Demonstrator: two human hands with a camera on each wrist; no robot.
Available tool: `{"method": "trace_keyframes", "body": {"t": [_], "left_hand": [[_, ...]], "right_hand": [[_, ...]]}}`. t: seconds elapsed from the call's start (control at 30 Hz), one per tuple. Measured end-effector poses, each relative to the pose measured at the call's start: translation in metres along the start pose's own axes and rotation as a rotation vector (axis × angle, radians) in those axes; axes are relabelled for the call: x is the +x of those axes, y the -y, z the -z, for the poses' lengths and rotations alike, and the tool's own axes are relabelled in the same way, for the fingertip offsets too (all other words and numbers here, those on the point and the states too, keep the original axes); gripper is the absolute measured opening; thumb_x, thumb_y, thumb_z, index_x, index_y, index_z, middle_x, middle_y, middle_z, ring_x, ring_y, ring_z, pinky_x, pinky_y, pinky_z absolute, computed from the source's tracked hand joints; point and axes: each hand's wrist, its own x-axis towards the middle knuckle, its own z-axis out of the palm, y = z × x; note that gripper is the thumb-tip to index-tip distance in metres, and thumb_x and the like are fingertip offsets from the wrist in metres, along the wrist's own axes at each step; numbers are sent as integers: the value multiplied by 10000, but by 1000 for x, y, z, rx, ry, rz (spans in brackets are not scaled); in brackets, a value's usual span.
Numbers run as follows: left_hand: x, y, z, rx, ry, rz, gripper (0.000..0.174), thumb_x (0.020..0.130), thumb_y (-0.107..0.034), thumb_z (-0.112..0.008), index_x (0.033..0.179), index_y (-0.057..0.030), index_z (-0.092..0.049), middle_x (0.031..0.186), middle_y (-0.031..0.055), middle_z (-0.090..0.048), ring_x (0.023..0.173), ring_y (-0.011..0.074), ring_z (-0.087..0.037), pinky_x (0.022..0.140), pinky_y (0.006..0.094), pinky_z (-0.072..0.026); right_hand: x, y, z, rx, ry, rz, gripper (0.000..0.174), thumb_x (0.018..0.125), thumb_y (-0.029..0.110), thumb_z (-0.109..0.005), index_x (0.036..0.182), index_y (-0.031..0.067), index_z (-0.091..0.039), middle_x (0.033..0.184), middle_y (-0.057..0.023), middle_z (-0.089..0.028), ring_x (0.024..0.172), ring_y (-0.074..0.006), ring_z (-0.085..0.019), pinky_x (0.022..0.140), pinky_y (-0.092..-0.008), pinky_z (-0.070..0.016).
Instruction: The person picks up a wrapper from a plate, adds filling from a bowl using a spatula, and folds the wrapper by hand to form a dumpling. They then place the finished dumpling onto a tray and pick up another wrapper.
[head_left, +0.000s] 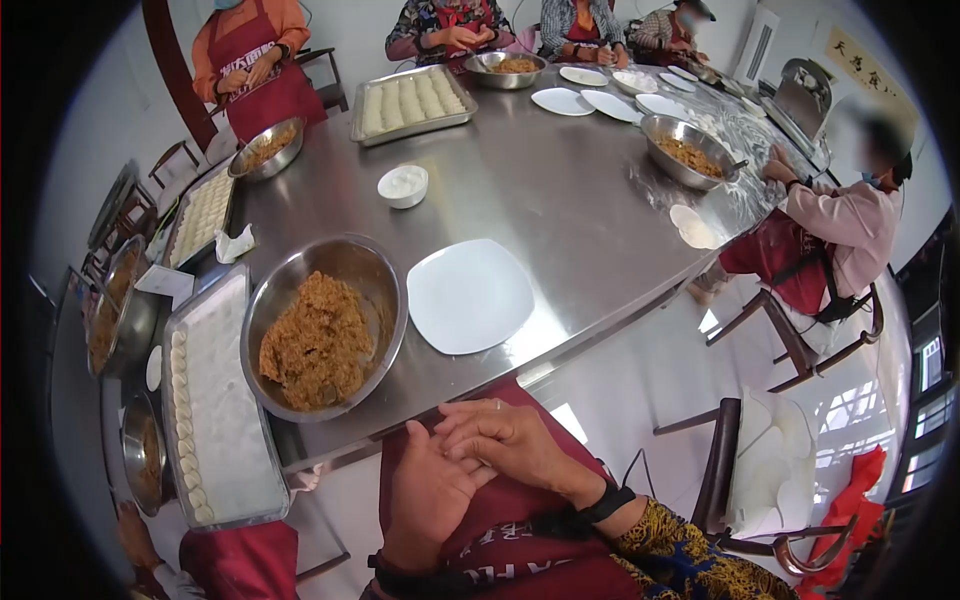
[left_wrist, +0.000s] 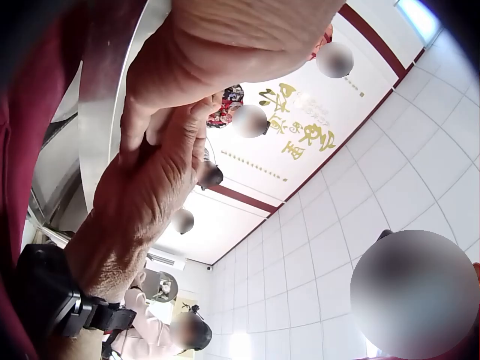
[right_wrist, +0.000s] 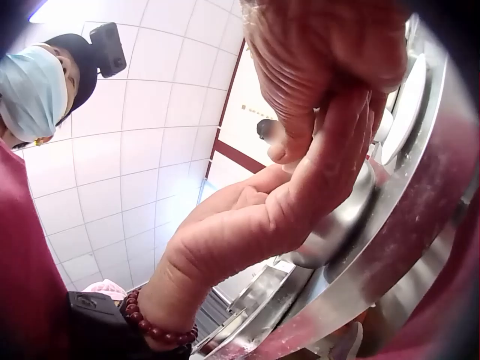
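My two hands meet in front of the red apron (head_left: pixel 480 550), just off the table's near edge. In the head view the left hand (head_left: pixel 430 490) has its palm turned up and its thumb raised. Over its fingers lie the bent fingers of my right hand (head_left: pixel 510 440). The left wrist view shows the right hand (left_wrist: pixel 150 180) tucked under the left hand (left_wrist: pixel 240 41). From the right wrist, the left fingers (right_wrist: pixel 330 165) reach up against the right hand (right_wrist: pixel 322 60). I cannot tell whether anything sits between them. Nearest is a steel bowl (head_left: pixel 395 310) of brown filling (head_left: pixel 320 340).
A white plate (head_left: pixel 470 295) lies right of the bowl. A floured tray (head_left: pixel 230 420) with a row of dumplings (head_left: pixel 183 430) stands left. Farther back are a small white bowl (head_left: pixel 403 186) and a full tray (head_left: pixel 360 130). People sit or stand around the steel table (head_left: pixel 560 200).
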Motion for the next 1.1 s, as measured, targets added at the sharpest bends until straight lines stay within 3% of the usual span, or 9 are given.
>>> {"method": "trace_keyframes", "body": {"t": [0.07,0.27,0.4,0.6,0.7,0.77,0.9,0.97,1.1], "left_hand": [[1,0,-4,-18,-9,-15,696,1020,-556,-308,1368,44,-370,1381,209,-478,1297,345,-479,1099,564,-358],[2,6,0,-79,-29,-88,704,1012,-561,-344,1360,50,-369,1384,219,-453,1316,378,-448,1123,554,-334],[2,9,-8,-117,-79,-143,707,1011,-561,-352,1357,55,-369,1394,237,-434,1331,378,-428,1131,547,-328],[1,4,2,-29,-55,-52,685,1018,-541,-349,1339,62,-393,1397,231,-432,1319,381,-437,1126,546,-338],[-1,3,-2,63,-48,-53,674,1023,-531,-343,1328,67,-405,1364,209,-474,1288,386,-467,1106,546,-368],[0,4,-3,-8,-75,-115,662,1025,-524,-343,1312,67,-421,1320,190,-518,1262,379,-492,1088,540,-394],[2,5,-9,-63,-137,-133,638,1031,-508,-347,1295,65,-438,1299,187,-534,1260,366,-496,1091,530,-398],[3,6,-6,-132,-92,-143,635,1054,-491,-243,1333,56,-406,1331,180,-497,1307,348,-446,1117,525,-365],[3,8,-12,-135,-83,-137,629,1053,-490,-262,1327,55,-416,1349,184,-489,1307,345,-442,1129,521,-344]], "right_hand": [[-2,0,1,-5,3,-22,128,865,39,-684,979,23,-741,1179,-98,-679,1305,-267,-500,1028,-372,-452],[-2,4,-3,54,-165,24,114,866,27,-679,963,19,-738,1142,-103,-701,1319,-270,-495,1034,-367,-442],[-4,5,-1,65,-166,41,119,870,20,-671,968,20,-738,1150,-107,-698,1325,-272,-492,1038,-374,-436],[-4,1,6,-83,-113,76,113,891,21,-652,966,13,-737,1150,-116,-696,1310,-281,-505,1025,-376,-443],[-6,-1,3,-45,-104,42,120,890,27,-658,981,10,-735,1170,-126,-687,1312,-280,-500,1020,-369,-446],[-4,3,0,158,-178,-95,133,883,25,-666,997,7,-731,1183,-137,-679,1321,-277,-489,1019,-362,-446],[-5,1,0,131,-170,-9,137,887,11,-656,1002,12,-731,1180,-140,-680,1321,-276,-487,1023,-358,-443],[-6,-1,0,125,-180,40,131,885,13,-657,993,15,-732,1176,-132,-683,1319,-275,-491,1023,-361,-444],[-5,-7,4,-9,-178,166,111,876,14,-664,963,25,-733,1162,-107,-692,1302,-274,-515,1019,-358,-447]]}}
